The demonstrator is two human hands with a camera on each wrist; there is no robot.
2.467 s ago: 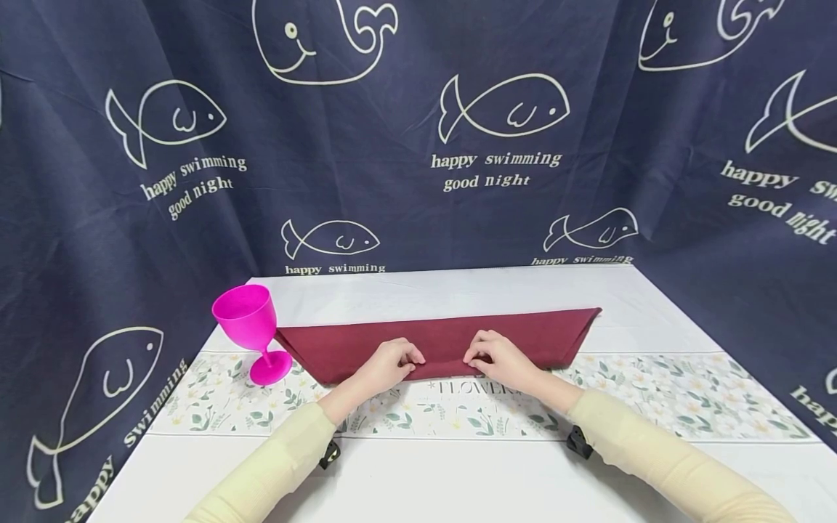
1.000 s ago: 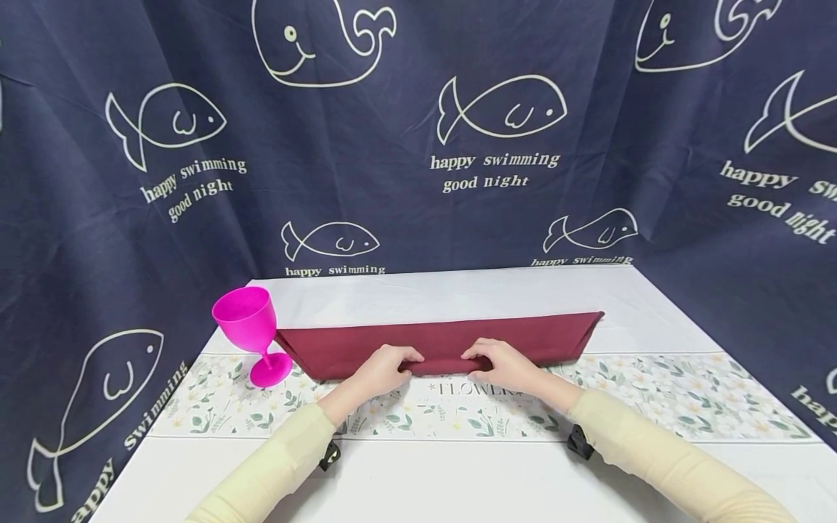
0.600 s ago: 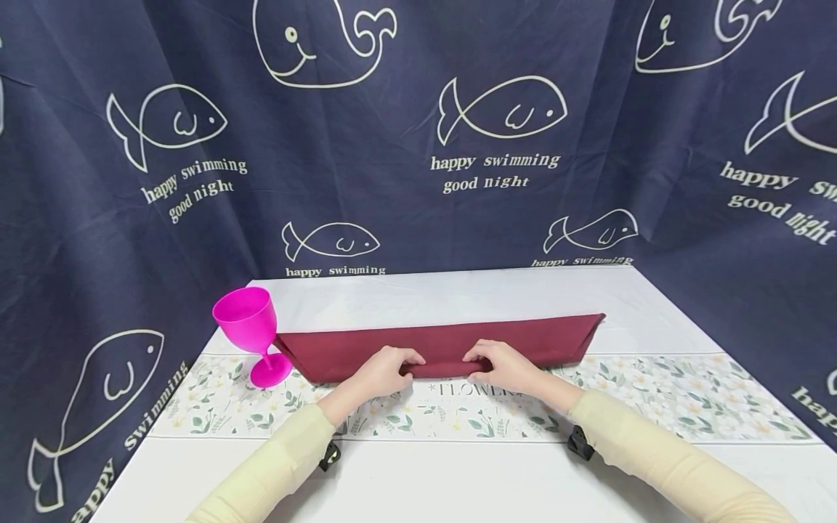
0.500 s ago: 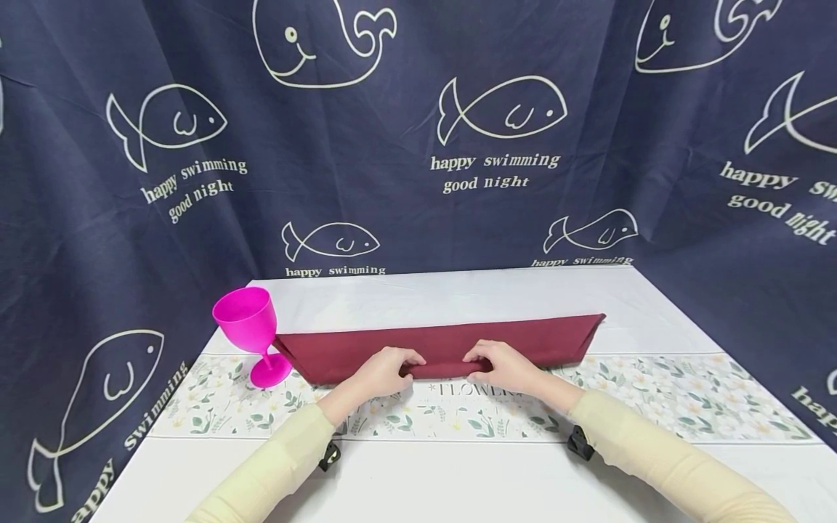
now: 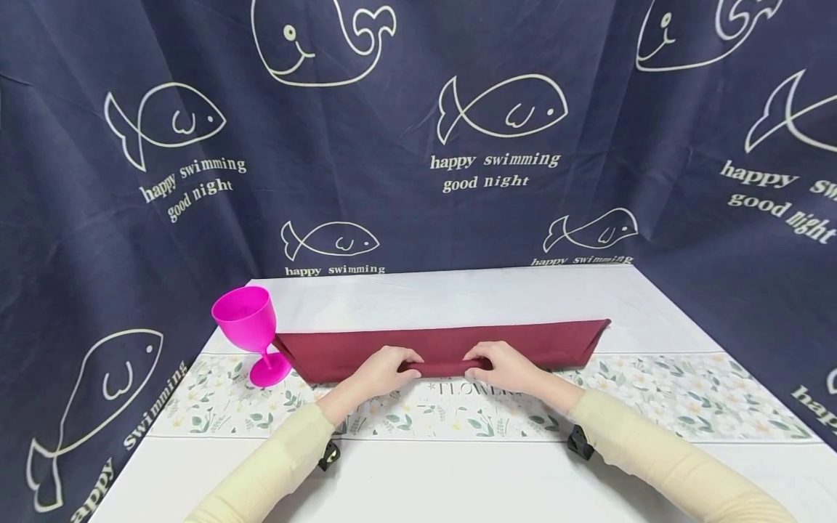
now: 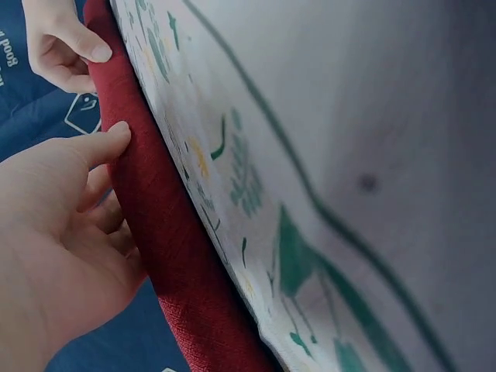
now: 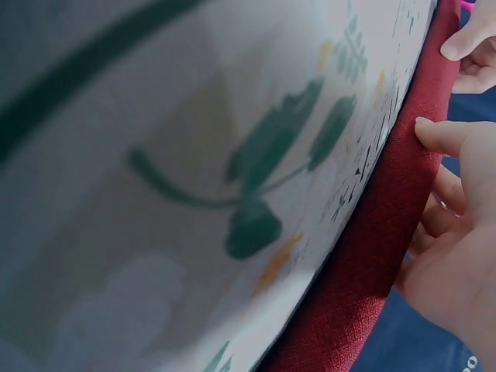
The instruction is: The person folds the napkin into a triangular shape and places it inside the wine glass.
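Clock set on the cloth, 12 = far side. Cloth [image 5: 451, 338] lies lengthwise 9 to 3 mid-table [image 5: 451, 472], its near edge over the floral band [image 5: 445, 420]. Left hand [image 5: 382, 369] on that edge at 7, right hand [image 5: 505, 365] at 5, short gap between. Both pinch the cloth: wrist views show thumbs [image 6: 107, 145] on the near face, fingers [image 7: 449, 194] curled behind. Edge between them looks like a thick lip; can't tell rolled or folded, or layer count. Goblet [image 5: 245, 319] upright at 9, just beside the cloth's left corner; can't tell if touching.

Step, my read: folding or rolling the near edge toward 12. Next move calls for both hands turning evenly, then regripping wider, since the ends are unheld.
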